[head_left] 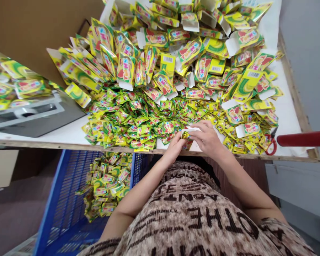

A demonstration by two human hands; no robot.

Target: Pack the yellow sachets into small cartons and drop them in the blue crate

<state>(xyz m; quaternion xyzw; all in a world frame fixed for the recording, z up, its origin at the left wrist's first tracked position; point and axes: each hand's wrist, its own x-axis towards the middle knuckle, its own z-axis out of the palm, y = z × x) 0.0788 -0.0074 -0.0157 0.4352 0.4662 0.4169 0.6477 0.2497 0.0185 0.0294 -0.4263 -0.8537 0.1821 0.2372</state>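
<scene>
Near the table's front edge, my left hand (pixel 174 145) and my right hand (pixel 208 139) close together on a small yellow-green carton (pixel 190 130) with a white inner flap showing. My left fingers pinch its left end, while my right fingers wrap over its top and right side. Most of the carton is hidden by my fingers. Just beyond my hands spreads a heap of small yellow-green wrapped packets (pixel 138 122). Behind them lies a big pile of yellow-green cartons (pixel 164 83), many with their white end flaps open.
A blue plastic crate (pixel 60 209) below the table holds many packed cartons (pixel 109 181). Red-handled scissors (pixel 271 144) lie at the front right, beside a red bar (pixel 304 138). A large brown cardboard box (pixel 42 32) and a grey metal-framed stand (pixel 42 117) occupy the left.
</scene>
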